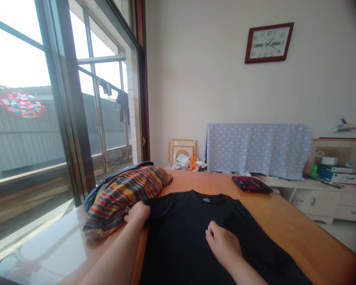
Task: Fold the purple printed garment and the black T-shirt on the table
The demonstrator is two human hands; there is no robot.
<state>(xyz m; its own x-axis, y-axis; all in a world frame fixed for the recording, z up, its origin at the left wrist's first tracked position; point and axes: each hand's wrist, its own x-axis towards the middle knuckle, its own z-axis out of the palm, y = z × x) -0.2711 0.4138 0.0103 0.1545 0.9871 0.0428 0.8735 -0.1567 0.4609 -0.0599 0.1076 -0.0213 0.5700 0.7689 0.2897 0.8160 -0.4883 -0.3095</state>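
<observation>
A black T-shirt (190, 237) lies spread on the wooden table, its collar with small white print at the far end. At the shirt's left sleeve is my left hand (138, 213), fingers closed on the sleeve cloth and close beside a striped garment (127, 194). That garment, in orange, red, yellow and grey, lies bunched on the left. Over the chest of the shirt my right hand (224, 242) is curled with thumb and fingers together; no cloth shows pinched in it. The shirt's right sleeve is hard to make out against its dark body.
A folded dark garment with pink marks (251, 185) lies at the table's (308, 225) far right. Dark blue cloth (91, 198) sits behind the striped garment. A window (103, 99) borders the left side. Beyond stand a dotted cloth cover (258, 148) and white cabinet (317, 202).
</observation>
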